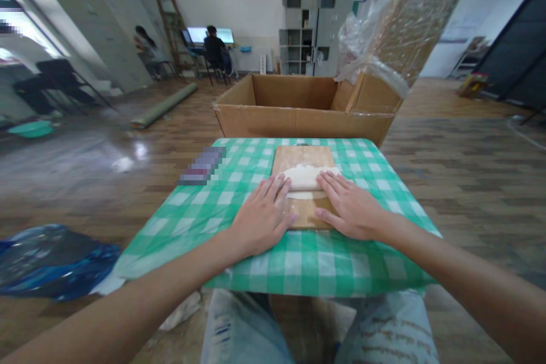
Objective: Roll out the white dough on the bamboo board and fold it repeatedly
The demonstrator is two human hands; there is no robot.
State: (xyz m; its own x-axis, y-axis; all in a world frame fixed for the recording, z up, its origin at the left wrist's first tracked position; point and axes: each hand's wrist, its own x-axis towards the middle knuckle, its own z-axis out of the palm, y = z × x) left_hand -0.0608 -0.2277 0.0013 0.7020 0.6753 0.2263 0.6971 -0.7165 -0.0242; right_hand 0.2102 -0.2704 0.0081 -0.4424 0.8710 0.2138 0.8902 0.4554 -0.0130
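Observation:
A wooden cutting board lies on a small table with a green and white checked cloth. On the board is a white roll of dough, lying crosswise. My left hand lies flat with its fingers stretched out, fingertips on the left end of the dough. My right hand is likewise flat and spread, fingertips touching the right end of the dough. Neither hand grips anything.
A large open cardboard box stands just behind the table, with a plastic-wrapped package at its right. A blue plastic bag lies on the wooden floor at the left. Two people sit at desks far back.

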